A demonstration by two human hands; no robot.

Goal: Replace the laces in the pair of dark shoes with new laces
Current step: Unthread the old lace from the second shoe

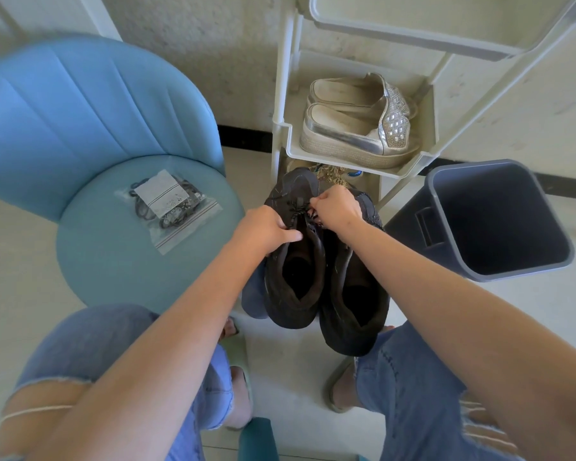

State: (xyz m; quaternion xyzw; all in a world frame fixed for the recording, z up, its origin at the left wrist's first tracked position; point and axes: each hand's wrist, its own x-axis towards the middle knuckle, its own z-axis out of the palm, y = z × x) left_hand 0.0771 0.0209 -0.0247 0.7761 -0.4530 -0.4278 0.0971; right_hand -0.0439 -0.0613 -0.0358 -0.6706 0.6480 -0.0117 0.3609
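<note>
Between the knees in torn jeans (409, 387), the pair of dark shoes (293, 284) stands side by side on the floor, toes towards 12 o'clock. The left hand (266, 229) grips the left shoe, fingers curled on its collar edge. The right hand (338, 207) has its fingers bunched, pinching the black lace (296, 207). At 9 o'clock a bag of new laces (168, 207) lies on a blue chair (113, 261). A grey bin (499, 221) sits at 3 o'clock. At 12 o'clock, silver shoes (356, 128) rest on a rack shelf (286, 134).
</note>
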